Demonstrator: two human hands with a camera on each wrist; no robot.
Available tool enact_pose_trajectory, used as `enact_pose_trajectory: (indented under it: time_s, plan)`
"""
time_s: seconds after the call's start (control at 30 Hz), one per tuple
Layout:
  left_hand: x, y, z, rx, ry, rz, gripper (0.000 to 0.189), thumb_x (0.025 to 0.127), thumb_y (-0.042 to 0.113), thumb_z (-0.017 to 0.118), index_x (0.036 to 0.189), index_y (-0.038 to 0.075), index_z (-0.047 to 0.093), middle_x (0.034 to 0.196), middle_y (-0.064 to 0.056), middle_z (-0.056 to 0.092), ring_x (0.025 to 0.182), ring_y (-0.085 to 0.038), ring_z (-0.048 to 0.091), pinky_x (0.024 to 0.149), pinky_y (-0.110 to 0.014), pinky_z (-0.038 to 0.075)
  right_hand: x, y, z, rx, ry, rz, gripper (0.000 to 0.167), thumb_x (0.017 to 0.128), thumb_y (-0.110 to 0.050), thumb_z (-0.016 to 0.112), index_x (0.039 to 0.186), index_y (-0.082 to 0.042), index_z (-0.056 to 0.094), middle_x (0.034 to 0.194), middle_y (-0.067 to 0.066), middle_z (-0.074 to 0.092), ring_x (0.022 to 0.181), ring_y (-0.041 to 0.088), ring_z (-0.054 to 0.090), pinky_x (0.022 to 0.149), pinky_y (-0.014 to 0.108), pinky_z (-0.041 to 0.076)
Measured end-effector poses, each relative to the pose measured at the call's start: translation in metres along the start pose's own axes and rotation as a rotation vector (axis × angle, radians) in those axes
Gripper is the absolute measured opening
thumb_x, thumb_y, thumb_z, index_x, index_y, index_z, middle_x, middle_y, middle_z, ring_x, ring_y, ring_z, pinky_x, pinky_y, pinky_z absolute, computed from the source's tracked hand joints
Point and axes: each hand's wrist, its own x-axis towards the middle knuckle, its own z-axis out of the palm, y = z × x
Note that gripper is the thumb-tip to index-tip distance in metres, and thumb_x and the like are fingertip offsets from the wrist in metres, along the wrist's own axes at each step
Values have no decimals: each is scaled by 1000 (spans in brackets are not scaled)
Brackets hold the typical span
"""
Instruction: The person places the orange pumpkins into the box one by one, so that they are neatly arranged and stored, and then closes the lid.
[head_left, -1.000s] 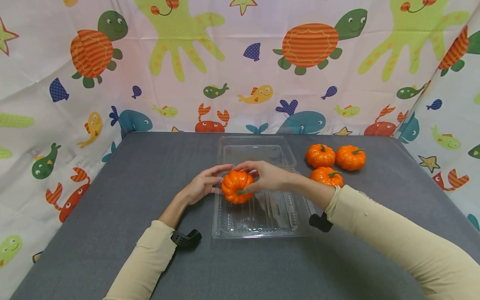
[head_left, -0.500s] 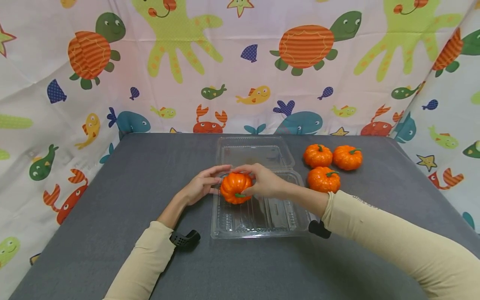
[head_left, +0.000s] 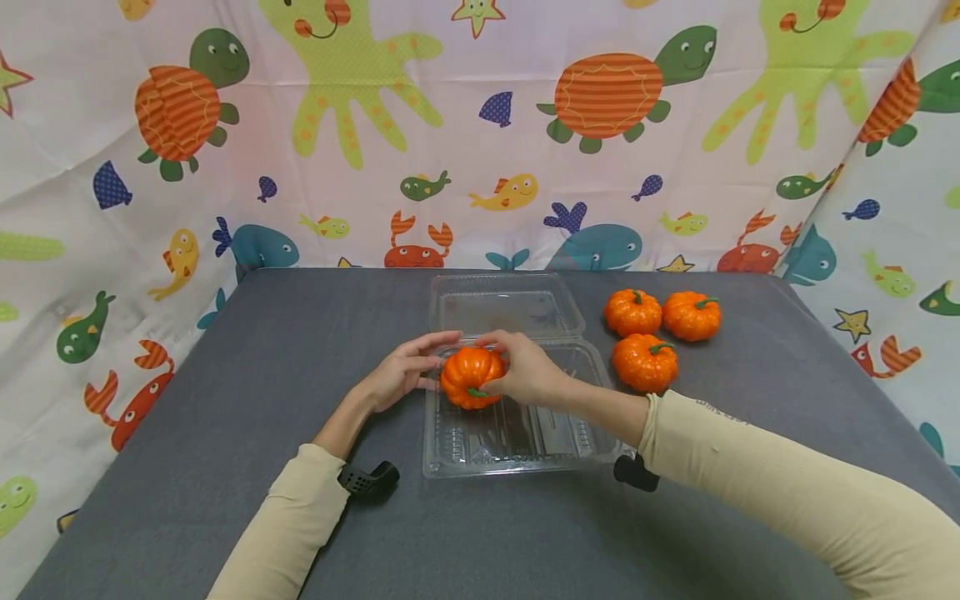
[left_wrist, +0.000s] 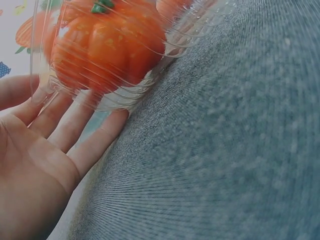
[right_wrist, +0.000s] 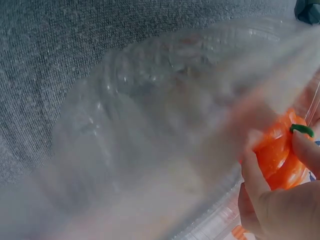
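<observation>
A small orange pumpkin (head_left: 471,377) with a green stem sits in the left rear corner of a clear plastic clamshell container (head_left: 517,466). My right hand (head_left: 534,373) holds it from the right side, thumb near the stem and fingers over the far side. In the right wrist view that thumb lies against the pumpkin (right_wrist: 280,155) beside its stem. My left hand (head_left: 397,375) is at the container's left edge with fingers extended. In the left wrist view, the fingers of the left hand (left_wrist: 40,160) touch the outside of the clear wall, with the pumpkin (left_wrist: 110,50) behind it.
The container's lid (head_left: 506,304) lies open toward the back. To the right of the container stand three more pumpkins: one at back left (head_left: 633,312), one at back right (head_left: 692,316) and one in front (head_left: 645,364). A grey cloth (head_left: 300,333) covers the table, and a patterned curtain (head_left: 480,150) hangs behind.
The right forearm has lowered slightly, uncovering the front pumpkin on the right. The held pumpkin stays in nearly the same place. The left hand barely moves, and the head view shifts slightly.
</observation>
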Motion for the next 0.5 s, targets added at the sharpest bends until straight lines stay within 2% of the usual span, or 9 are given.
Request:
enact_pose_trajectory:
  time_s: [0.17, 0.5]
  plan:
    - [1, -1, 0, -5, -1, 6, 52, 99, 9, 37, 146, -7, 24, 150, -24, 25, 122, -25, 45, 90, -44, 47, -1, 0, 2, 5, 45, 72, 60, 75, -6, 80, 129, -8, 54, 120, 16, 54, 107, 31, 54, 86, 41, 50]
    - [1, 2, 2, -8, 17, -8, 52, 98, 9, 37, 147, -6, 25, 151, -22, 26, 125, -30, 42, 89, -44, 47, -1, 6, -2, 68, 25, 65, 60, 78, -9, 79, 132, -9, 52, 121, 15, 54, 104, 30, 55, 81, 37, 52]
